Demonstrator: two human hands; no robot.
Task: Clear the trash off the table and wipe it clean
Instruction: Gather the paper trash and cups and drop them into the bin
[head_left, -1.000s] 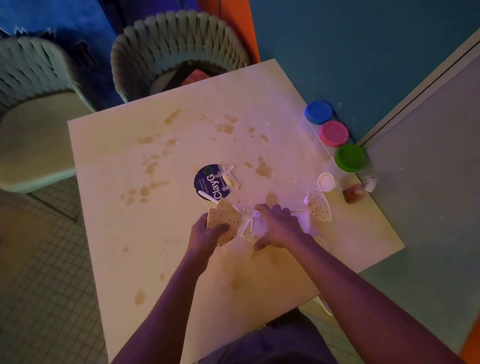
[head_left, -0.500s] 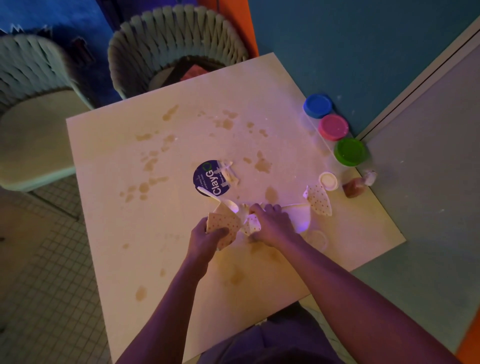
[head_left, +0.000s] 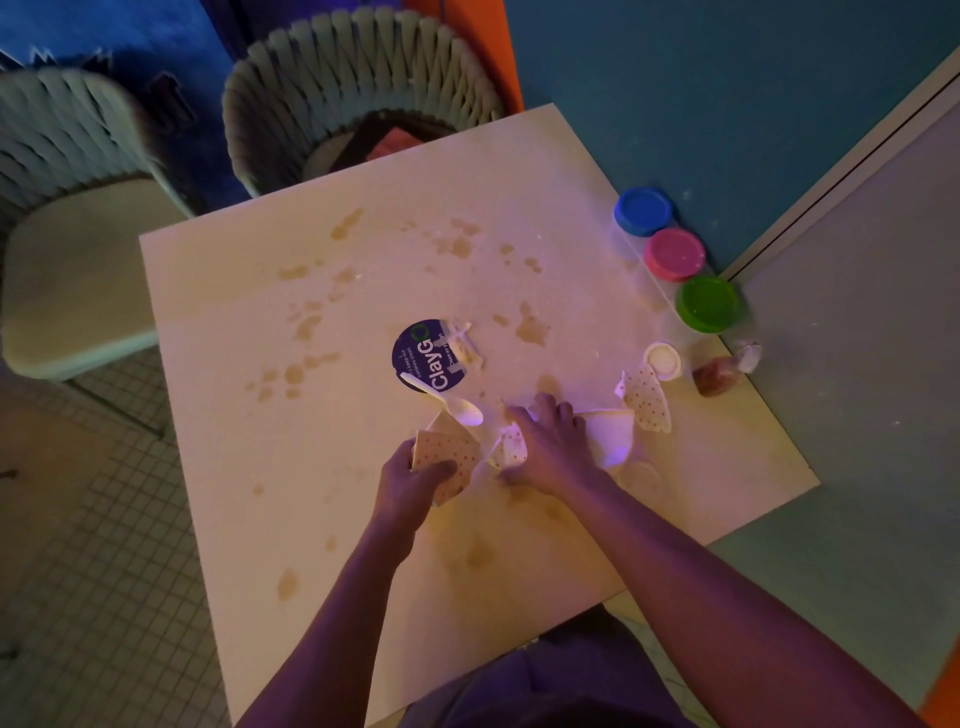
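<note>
The task is judged to be at an early stage. Trash is being gathered near the front middle of the table (head_left: 291, 467): a dotted paper piece (head_left: 447, 457) is grasped in the grip of the left hand (head_left: 410, 480), while the right hand (head_left: 545, 447) is laid over a second dotted scrap (head_left: 511, 447) with fingers spread, pressing rather than clenched. A white spoon (head_left: 447, 400), a round ClayG lid (head_left: 422, 354), a white cup (head_left: 613, 431), a further dotted piece (head_left: 647, 400) and a small white cap (head_left: 663, 361) remain on the surface. Brown stains (head_left: 531, 327) are spread widely; no wiping is evident. Against the earlier frames, the right hand's fingers are seen opened out from a closed hold, and more of the spoon is uncovered.
</note>
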